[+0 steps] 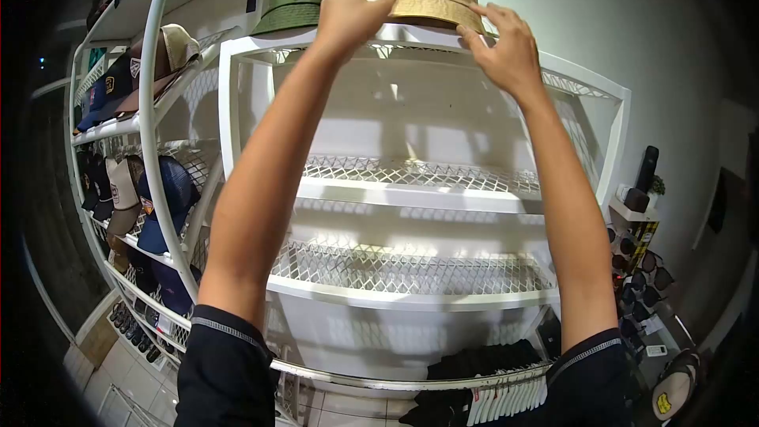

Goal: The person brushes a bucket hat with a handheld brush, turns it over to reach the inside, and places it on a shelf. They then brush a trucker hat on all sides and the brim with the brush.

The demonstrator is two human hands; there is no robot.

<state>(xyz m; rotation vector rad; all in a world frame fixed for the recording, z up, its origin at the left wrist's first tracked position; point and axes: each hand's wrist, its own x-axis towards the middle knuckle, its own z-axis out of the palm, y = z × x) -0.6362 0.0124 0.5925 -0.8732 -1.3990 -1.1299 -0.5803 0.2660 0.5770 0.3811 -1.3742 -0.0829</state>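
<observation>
Both arms reach up, hands at the rack's [419, 196] top edge.
Bare below black sleeves [225, 364], the forearms [573, 221] lean inward; the left hand [352, 17], toward the left corner, spreads thumb from index finger; the right hand [506, 46], nearer the right corner, curves its fingers leftward above the thumb, its grip unclear.

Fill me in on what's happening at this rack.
A person is reaching both hands up to the top of a white rack. The right hand is at the side of a tan hat. The left hand is between it and a green hat; whether it touches either is hard to tell. Both hats sit upright, side by side.
</observation>
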